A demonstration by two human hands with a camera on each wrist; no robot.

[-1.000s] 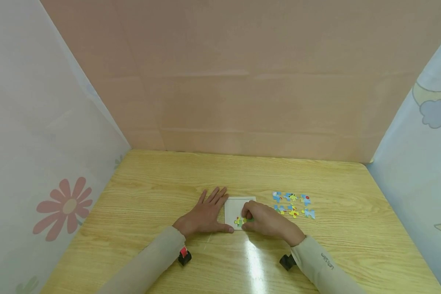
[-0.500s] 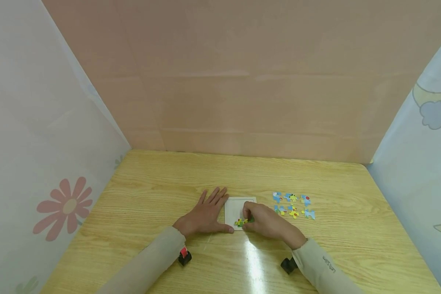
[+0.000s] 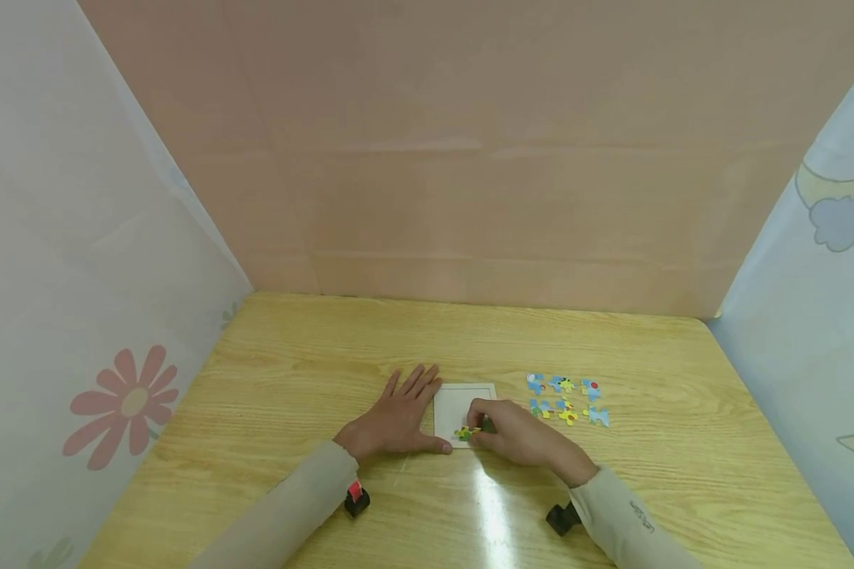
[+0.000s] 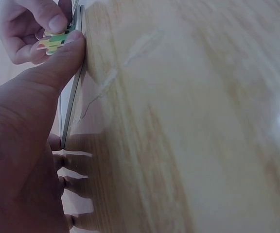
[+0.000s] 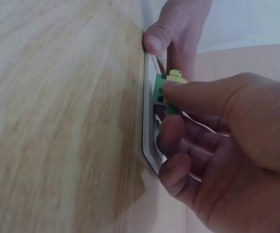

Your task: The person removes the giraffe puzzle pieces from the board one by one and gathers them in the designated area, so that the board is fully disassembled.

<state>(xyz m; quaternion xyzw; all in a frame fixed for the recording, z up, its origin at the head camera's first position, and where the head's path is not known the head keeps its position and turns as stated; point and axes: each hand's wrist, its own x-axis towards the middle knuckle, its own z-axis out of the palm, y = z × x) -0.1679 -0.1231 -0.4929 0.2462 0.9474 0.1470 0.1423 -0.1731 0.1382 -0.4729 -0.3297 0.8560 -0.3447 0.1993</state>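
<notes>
A small pale puzzle tray (image 3: 456, 401) with a raised border lies on the table between the hands. My left hand (image 3: 394, 419) rests beside it with fingers spread, its thumb at the near left corner and its index fingertip at the far left one. Over the tray's near side my right hand (image 3: 515, 432) pinches a green and yellow jigsaw piece (image 5: 158, 86) between thumb and fingers. In the right wrist view that piece stands tilted up from the tray, partly covered by the thumb. Its yellow end shows left of the right fingertips in the head view.
Several jigsaw pieces (image 3: 564, 409), blue, yellow and red, lie in two rows right of the tray. The wooden table (image 3: 313, 348) meets a tan back panel (image 3: 398, 197). Patterned cloth sides (image 3: 114, 300) flank it left and right.
The green and yellow piece has tipped up from lying nearly flat in the tray as my right fingers pinch it. My left hand has kept its place.
</notes>
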